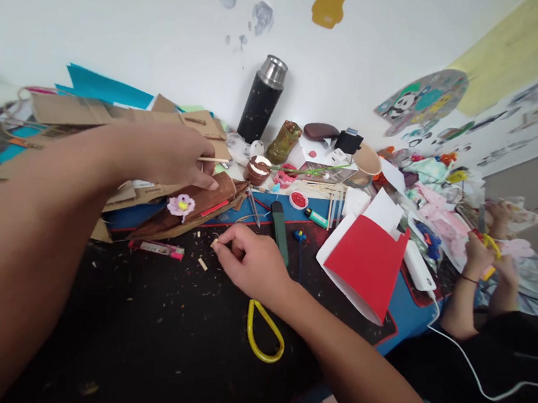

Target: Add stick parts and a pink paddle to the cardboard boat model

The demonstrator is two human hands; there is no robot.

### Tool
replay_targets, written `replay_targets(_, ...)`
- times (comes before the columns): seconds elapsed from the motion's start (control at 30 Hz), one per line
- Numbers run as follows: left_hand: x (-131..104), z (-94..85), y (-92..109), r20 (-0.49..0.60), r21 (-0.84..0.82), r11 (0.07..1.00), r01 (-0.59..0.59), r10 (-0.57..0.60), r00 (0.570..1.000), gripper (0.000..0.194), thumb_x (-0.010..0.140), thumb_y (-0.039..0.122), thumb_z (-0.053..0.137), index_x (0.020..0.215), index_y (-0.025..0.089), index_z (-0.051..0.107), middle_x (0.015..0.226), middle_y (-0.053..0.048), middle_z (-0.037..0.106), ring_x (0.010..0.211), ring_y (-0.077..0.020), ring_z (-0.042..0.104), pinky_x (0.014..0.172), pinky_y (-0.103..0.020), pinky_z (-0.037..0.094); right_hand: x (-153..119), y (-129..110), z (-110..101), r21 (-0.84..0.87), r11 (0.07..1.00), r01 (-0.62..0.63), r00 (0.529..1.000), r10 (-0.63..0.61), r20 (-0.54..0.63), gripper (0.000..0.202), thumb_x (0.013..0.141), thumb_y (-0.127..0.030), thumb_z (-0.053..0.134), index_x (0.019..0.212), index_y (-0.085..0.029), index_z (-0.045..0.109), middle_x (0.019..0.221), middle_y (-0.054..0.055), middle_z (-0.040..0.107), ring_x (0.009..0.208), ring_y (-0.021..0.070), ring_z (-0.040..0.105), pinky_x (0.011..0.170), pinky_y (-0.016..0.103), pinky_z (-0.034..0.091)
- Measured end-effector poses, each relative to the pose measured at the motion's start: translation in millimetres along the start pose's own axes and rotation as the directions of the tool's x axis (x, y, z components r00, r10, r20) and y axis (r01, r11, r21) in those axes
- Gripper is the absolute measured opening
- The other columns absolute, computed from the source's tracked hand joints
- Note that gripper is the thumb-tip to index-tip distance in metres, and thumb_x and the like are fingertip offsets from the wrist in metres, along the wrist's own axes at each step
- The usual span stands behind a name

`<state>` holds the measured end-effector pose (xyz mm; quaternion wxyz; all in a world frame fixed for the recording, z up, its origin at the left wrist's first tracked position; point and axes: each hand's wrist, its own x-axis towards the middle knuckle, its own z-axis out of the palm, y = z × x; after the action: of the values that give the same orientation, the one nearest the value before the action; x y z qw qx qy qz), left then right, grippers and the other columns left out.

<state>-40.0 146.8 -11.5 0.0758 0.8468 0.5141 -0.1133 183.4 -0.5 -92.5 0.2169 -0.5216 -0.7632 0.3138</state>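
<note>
My left hand (pixel 181 155) is above a brown wooden piece (pixel 219 189), its fingers pinched on a thin pale wooden stick (pixel 216 160). The fingertips of my right hand (pixel 256 262) are closed on a small bit of wood (pixel 215 242), low over the black mat (pixel 134 342). Another short wood offcut (pixel 202 264) lies just left of those fingers, among scattered crumbs. Below my right wrist is a yellow looped handle (pixel 274 358); the rest of that tool is hidden. A pink-and-clear box (pixel 158 249) and a crocheted flower (pixel 181 206) are nearby.
A black thermos (pixel 262 99) stands against the wall. Cardboard sheets (pixel 74 111) are piled at left. A green cutter (pixel 279 232) and red folded card (pixel 364 259) lie right of centre. At far right, another person's hands (pixel 480 257) hold yellow-handled scissors (pixel 492 245).
</note>
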Motion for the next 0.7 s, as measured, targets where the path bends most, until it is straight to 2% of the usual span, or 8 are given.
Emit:
replay_targets(0.13,-1,-1.0,1,0.000,0.006,1.000,0.004,-0.004,1.000,0.042,0.101,0.057,0.071,0.109,0.018,0.085,0.097,-0.012,0.074,0.092,-0.0320,0.069,0.077,-0.038,0.045,-7,-6,-14,-0.097,0.995,-0.016,0.988,0.031,0.153,0.004,0.106,-0.024,0.075,0.103,-0.022,0.073,0.064,-0.008,0.060,0.058,0.0136,0.055,0.065,0.028,0.033)
replay_targets(0.3,0,2.5,-3,-0.022,-0.031,0.999,-0.017,0.016,1.000,0.039,0.100,0.056,0.074,0.108,0.019,0.085,0.097,-0.013,0.074,0.091,-0.0328,0.069,0.077,-0.039,0.044,-9,-11,-18,-0.239,0.970,0.032,0.953,0.043,0.300,0.003,0.103,-0.020,0.075,0.104,-0.022,0.077,0.072,-0.003,0.070,0.067,0.0164,0.060,0.066,0.029,0.031)
replay_targets(0.4,1,4.1,-5,-0.026,-0.053,0.998,-0.013,0.012,1.000,0.039,0.099,0.056,0.076,0.107,0.019,0.086,0.096,-0.012,0.074,0.091,-0.0328,0.069,0.078,-0.039,0.044,-7,-13,-17,-0.301,0.953,0.043,0.948,0.056,0.313,0.006,0.104,-0.020,0.074,0.108,-0.022,0.079,0.076,-0.001,0.074,0.070,0.0180,0.063,0.066,0.030,0.030)
replay_targets(0.57,1,3.4,-4,-0.044,-0.029,1.000,-0.012,0.011,0.999,0.042,0.100,0.060,0.074,0.105,0.020,0.084,0.095,-0.012,0.073,0.088,-0.0311,0.068,0.074,-0.038,0.042,-5,-16,-14,-0.329,0.944,0.021,0.960,0.073,0.270,0.011,0.110,-0.027,0.072,0.116,-0.021,0.079,0.079,0.001,0.078,0.074,0.0198,0.068,0.066,0.031,0.032)
replay_targets(0.7,-1,1.7,-1,-0.031,0.003,1.000,-0.006,0.006,0.999,0.042,0.102,0.061,0.074,0.105,0.020,0.083,0.095,-0.010,0.072,0.086,-0.0291,0.067,0.072,-0.036,0.041,-3,-20,-9,-0.326,0.944,0.061,0.963,0.030,0.266,0.015,0.113,-0.034,0.071,0.119,-0.022,0.078,0.084,0.001,0.082,0.080,0.0211,0.074,0.068,0.031,0.036)
